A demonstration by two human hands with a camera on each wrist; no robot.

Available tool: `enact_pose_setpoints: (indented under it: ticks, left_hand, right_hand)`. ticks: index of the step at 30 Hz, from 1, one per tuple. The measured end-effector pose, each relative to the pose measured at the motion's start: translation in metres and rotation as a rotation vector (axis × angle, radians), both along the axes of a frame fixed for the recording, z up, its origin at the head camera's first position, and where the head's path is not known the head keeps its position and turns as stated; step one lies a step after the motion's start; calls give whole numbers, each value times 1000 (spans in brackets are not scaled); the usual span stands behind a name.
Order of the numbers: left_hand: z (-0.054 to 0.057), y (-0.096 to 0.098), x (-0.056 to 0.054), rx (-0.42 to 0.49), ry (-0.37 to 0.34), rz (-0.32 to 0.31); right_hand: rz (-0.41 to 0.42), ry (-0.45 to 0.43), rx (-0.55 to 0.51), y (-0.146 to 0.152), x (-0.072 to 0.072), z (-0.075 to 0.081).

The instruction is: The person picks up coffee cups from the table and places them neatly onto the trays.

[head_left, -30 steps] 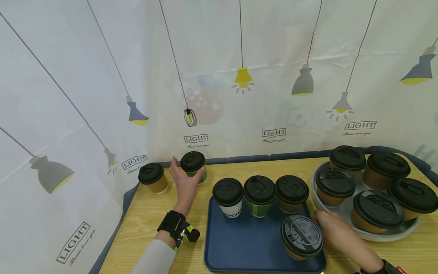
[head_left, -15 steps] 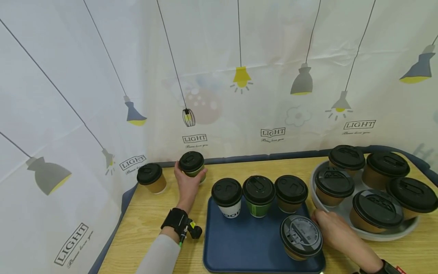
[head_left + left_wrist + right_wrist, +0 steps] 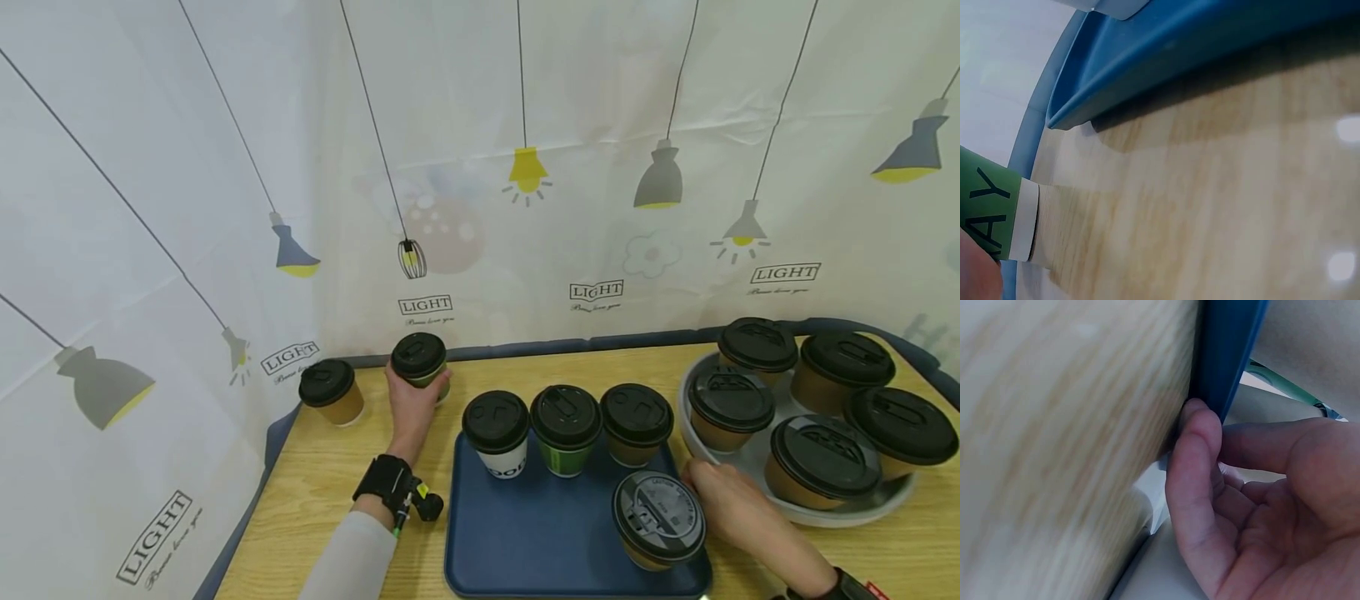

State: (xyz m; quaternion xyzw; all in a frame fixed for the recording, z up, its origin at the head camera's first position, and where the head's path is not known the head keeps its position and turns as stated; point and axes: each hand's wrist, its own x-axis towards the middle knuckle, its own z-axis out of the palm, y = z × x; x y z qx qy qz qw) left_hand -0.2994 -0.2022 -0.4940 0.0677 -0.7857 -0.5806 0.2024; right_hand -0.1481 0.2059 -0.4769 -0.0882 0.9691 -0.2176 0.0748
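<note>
My left hand [image 3: 412,408] curls round a green paper cup [image 3: 442,390] with a black lid, at the back left of the table. In the left wrist view the green cup [image 3: 991,203] shows dark letters and a white band at its base, close to the wood. On the table to its left stands a brown cup [image 3: 341,404], also black-lidded. My right hand [image 3: 738,500] pinches the right rim of a blue tray [image 3: 525,542], thumb and forefinger meeting at the tray's edge [image 3: 1225,356] in the right wrist view. Several lidded cups stand on this tray.
Along the tray's back are a white cup [image 3: 504,458], a green cup [image 3: 567,458] and a brown cup [image 3: 636,450]; another lidded cup [image 3: 660,517] is front right. A round white bowl [image 3: 817,518] holds several brown cups at right. Behind hangs a lamp-print curtain [image 3: 480,108].
My left hand, spread open beside the green cup a second ago, has closed round it. The cup shows little movement. My right hand stays at the tray's rim.
</note>
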Motion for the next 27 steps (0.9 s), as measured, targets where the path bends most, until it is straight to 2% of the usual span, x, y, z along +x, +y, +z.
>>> enact_pose_setpoints:
  ticks: [9,16,27]
  left_hand:
    - [6,-2,14,-10,45,-31]
    - [22,-2,26,-32,82,-32]
    - [45,-2,46,23,145,-70]
  right_hand:
    - [21,-39,-1,0,-1,2]
    - [21,-45,8,1,-1,2]
    - [24,-26,31,0,-1,1]
